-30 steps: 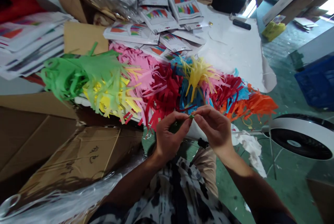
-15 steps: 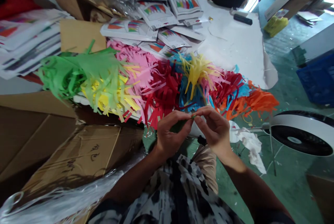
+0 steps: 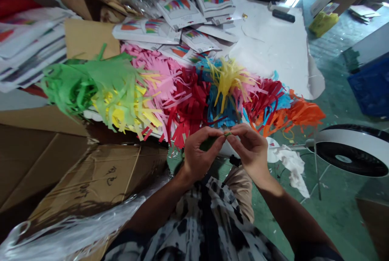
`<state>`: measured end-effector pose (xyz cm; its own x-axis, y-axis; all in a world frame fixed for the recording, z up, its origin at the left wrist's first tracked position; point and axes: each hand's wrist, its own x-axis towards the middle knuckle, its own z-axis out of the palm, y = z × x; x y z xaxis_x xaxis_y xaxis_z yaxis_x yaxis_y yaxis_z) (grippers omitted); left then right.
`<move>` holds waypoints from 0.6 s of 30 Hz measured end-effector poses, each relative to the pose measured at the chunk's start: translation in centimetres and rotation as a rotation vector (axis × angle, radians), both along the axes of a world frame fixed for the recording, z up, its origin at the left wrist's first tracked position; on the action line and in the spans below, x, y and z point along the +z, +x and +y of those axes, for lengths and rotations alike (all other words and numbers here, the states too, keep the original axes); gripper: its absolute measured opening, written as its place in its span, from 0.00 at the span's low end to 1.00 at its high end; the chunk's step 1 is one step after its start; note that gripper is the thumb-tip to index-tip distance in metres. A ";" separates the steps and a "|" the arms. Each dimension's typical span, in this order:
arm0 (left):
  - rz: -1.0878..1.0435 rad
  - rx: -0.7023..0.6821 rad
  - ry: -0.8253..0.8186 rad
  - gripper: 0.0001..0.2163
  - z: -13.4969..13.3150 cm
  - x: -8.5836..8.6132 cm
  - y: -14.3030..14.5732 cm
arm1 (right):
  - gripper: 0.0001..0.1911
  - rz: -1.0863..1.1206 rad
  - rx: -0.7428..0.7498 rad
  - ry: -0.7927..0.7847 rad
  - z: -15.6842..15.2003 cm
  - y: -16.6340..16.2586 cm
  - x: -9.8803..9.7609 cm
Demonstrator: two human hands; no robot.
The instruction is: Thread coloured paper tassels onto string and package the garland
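My left hand [image 3: 199,149] and my right hand [image 3: 251,147] meet fingertip to fingertip over the front edge of the table. Both are closed in a pinch on one small green strip [image 3: 227,134], which looks twisted; most of it is hidden by the fingers. Just beyond them lie fringed paper tassels: red ones [image 3: 190,103], a blue one [image 3: 223,109] and a yellow one [image 3: 229,80]. Farther left spread green tassels [image 3: 75,84] and pink tassels [image 3: 158,70], with orange tassels [image 3: 299,113] at the right end.
Printed white packets [image 3: 179,11] are heaped behind the tassels on the white-covered table [image 3: 273,46]. A cardboard box [image 3: 100,176] and clear plastic strands [image 3: 75,224] are at my left. To the right stands a fan [image 3: 349,151], and a blue crate [image 3: 370,86] lies beyond.
The green strip shows slightly more between my fingertips, and the fingers have shifted a little. Both hands keep their pinch in nearly the same place. The camera view has moved slightly.
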<state>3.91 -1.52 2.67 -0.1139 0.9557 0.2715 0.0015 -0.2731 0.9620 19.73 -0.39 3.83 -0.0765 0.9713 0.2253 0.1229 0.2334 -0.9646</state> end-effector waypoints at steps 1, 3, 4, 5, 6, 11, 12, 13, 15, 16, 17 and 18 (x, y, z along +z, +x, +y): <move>0.008 -0.009 -0.007 0.06 0.0 -0.1 0.0 | 0.04 -0.003 0.001 0.006 0.0 0.1 -0.1; 0.025 -0.044 -0.055 0.07 0.0 -0.1 -0.1 | 0.05 -0.020 -0.006 0.001 0.0 0.3 -0.2; 0.032 -0.067 -0.081 0.08 -0.1 -0.1 -0.1 | 0.06 -0.027 -0.016 -0.006 0.0 0.4 -0.2; 0.035 -0.087 -0.104 0.09 -0.1 0.0 -0.2 | 0.06 -0.027 -0.027 -0.015 0.1 0.4 -0.2; 0.032 -0.101 -0.122 0.10 -0.1 0.0 -0.2 | 0.07 -0.020 -0.038 -0.022 0.1 0.4 -0.2; -0.030 -0.100 -0.177 0.10 -0.3 0.3 -0.2 | 0.07 0.007 -0.015 -0.069 -0.3 0.3 -0.1; -0.038 -0.099 -0.182 0.10 -0.3 0.3 -0.1 | 0.07 0.004 -0.003 -0.069 -0.3 0.4 -0.1; -0.042 -0.098 -0.184 0.09 -0.3 0.4 -0.1 | 0.06 -0.008 0.011 -0.063 -0.4 0.5 0.0; -0.037 -0.100 -0.184 0.09 -0.4 0.3 -0.1 | 0.06 -0.051 0.035 -0.054 -0.3 0.9 0.1; -0.026 -0.103 -0.181 0.09 -0.4 0.3 -0.2 | 0.08 -0.070 0.034 -0.051 -0.3 1.1 0.1; -0.009 -0.110 -0.177 0.09 -0.4 0.3 -0.2 | 0.09 -0.084 0.021 -0.045 -0.1 1.3 0.2; 0.013 -0.118 -0.171 0.09 -0.4 0.2 -0.3 | 0.09 -0.091 0.002 -0.035 0.0 1.4 0.3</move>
<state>3.58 -1.93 2.88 0.0036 0.9945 0.1050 -0.0081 -0.1050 0.9944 21.13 -0.41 4.10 -0.0967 0.9783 0.1832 0.2100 0.2000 -0.9570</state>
